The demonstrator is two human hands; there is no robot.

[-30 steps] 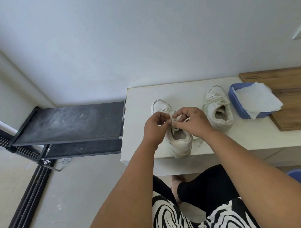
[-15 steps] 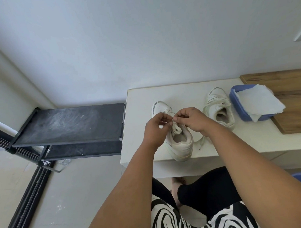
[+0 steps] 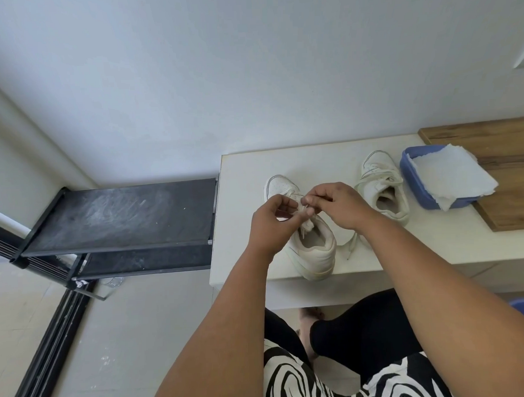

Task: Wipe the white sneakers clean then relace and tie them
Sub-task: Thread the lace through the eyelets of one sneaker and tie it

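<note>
Both hands, the left hand (image 3: pixel 270 220) and right hand (image 3: pixel 338 206), now pinch the lace (image 3: pixel 304 210) higher above the near sneaker (image 3: pixel 314 250) between them than a moment ago, suggesting tying is underway, while the second sneaker (image 3: pixel 383 186) sits just beyond the right hand.

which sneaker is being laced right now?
The near sneaker at the table edge, under both hands pinching its lace. The other sneaker sits untouched beside the blue tub.

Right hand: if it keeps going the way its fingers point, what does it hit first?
The right hand points leftward across the near sneaker, pinching the lace. Straight on, it would likely meet the left hand's fingertips first; they look almost touching, though depth is unclear.
</note>
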